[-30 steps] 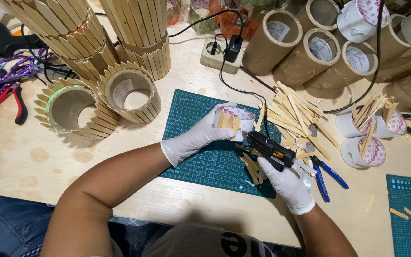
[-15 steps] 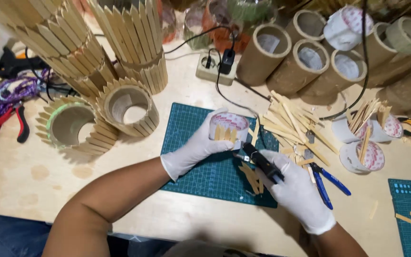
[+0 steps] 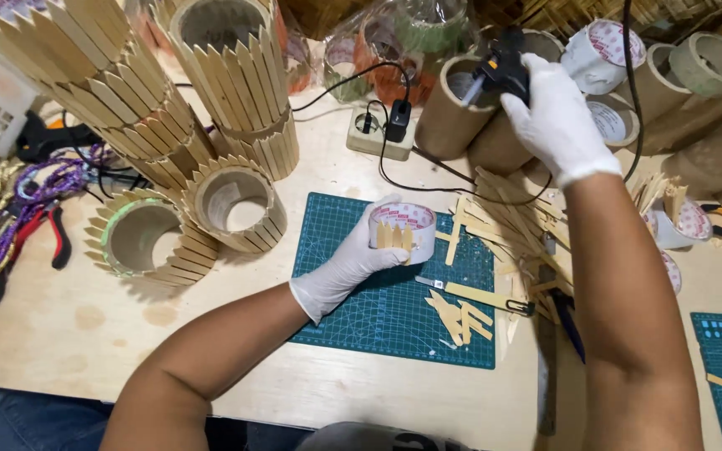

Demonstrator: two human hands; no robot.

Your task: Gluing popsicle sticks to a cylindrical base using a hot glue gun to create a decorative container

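- My left hand (image 3: pixel 346 269), in a white glove, has its fingers wrapped round a tape roll (image 3: pixel 401 231), holding it above the far left part of the green mat (image 3: pixel 378 321).
- A few short pointed wooden sticks stand side by side on the roll's outer face, turned toward me.
- My right hand (image 3: pixel 551 113), also gloved, is raised far over the worktop (image 3: pixel 68 334) with its fingers closed round a black glue gun (image 3: pixel 499 63).
- The gun's nozzle points left and down, over the mouth of a brown cardboard tube (image 3: pixel 444 125); whether it touches the tube I cannot tell.
- The gun's black cord (image 3: pixel 428 171) runs across the worktop to a plug in the pale socket block (image 3: pixel 373 132).
- On the mat lie loose cut sticks (image 3: pixel 460 313), and a yellow knife (image 3: pixel 478 295) lies just right of them.
- A bigger heap of sticks (image 3: pixel 507 221) lies on the mat's right edge, under my right forearm.
- Left of the mat stand two low rings (image 3: pixel 185 221) clad in sticks, touching each other; behind them are taller clad tubes (image 3: pixel 236 75).
- More bare tubes and tape rolls crowd the far right; pliers (image 3: pixel 48 234) and purple cord lie at the far left.
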